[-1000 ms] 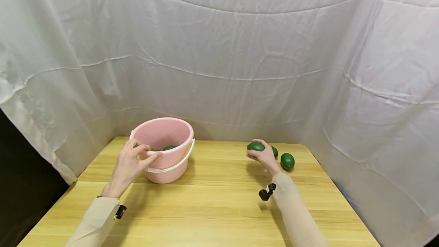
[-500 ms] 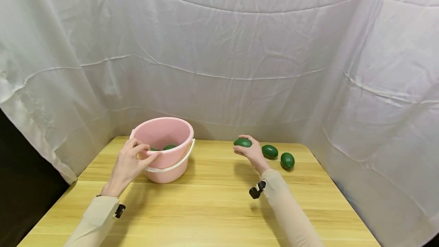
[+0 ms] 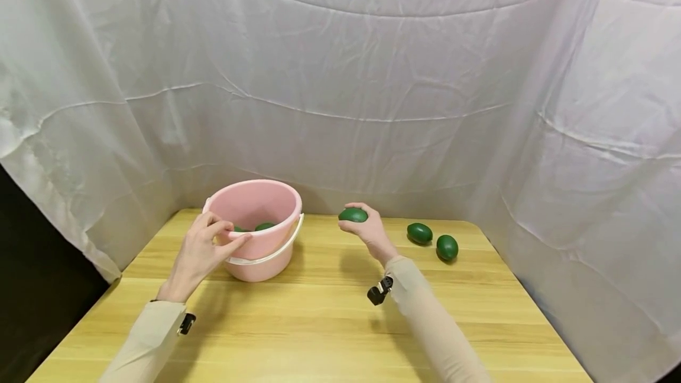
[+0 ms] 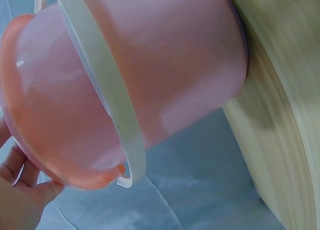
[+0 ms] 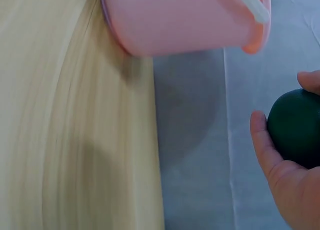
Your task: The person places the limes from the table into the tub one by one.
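A pink bucket [image 3: 259, 256] with a white handle stands at the left of the table. My left hand [image 3: 195, 253] pinches its near rim, with the thumb outside; the left wrist view shows the fingertips at that rim [image 4: 75, 182]. Inside the bucket, a green oval fruit [image 3: 264, 226] and part of another show over the edge. To the right of the bucket, my right hand [image 3: 369, 234] holds a dark green oval fruit [image 3: 353, 215] above the table, between thumb and fingers. In the right wrist view this fruit [image 5: 297, 127] is partly cut off by the frame.
Two more green oval fruits, one [image 3: 420, 233] behind the other [image 3: 447, 247], lie at the back right of the wooden table [image 3: 298, 324]. Pale grey cloth [image 3: 340, 75] hangs behind the table and along its sides.
My right hand has carried the green fruit leftward, away from the two on the table and toward the bucket. My left hand has stayed on the bucket's rim.
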Available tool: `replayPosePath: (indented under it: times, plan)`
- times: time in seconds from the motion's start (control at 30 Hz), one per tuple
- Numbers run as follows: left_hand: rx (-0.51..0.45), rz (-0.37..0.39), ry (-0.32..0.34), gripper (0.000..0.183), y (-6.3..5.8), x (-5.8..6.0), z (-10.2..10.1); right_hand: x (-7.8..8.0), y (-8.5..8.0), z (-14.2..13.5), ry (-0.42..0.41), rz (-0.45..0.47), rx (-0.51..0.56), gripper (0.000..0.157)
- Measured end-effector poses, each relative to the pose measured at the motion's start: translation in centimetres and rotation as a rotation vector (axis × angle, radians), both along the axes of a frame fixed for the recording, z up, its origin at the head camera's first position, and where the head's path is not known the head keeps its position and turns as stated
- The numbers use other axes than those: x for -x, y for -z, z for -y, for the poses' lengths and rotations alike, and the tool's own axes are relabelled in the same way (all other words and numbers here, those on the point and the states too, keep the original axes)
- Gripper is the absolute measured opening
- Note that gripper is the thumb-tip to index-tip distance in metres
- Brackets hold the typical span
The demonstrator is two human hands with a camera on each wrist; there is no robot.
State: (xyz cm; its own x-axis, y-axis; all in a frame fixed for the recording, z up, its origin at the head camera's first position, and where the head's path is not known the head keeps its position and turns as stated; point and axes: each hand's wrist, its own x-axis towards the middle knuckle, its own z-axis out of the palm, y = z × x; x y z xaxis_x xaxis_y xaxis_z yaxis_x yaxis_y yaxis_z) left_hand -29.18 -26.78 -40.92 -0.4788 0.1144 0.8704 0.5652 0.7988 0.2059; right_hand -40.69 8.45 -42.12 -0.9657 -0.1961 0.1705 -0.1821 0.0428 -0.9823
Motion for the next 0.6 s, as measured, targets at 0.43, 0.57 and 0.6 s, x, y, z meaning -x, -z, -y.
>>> replayPosePath:
  times: [0.43, 0.57, 0.6]
  plan:
    - [0.004, -0.002, 0.006, 0.029, 0.2, 0.0, 0.3, -0.3, -2.1, 3.9, -0.065, -0.136, -0.126, 0.045]
    - [0.005, 0.003, 0.015, 0.029, 0.1, 0.1, 0.3, -0.5, -3.0, 5.0, -0.073, -0.164, -0.107, 0.045]
    - [0.006, 0.002, 0.015, 0.029, 0.1, 0.1, 0.2, -0.6, -3.2, 5.3, -0.073, -0.173, -0.104, 0.046]
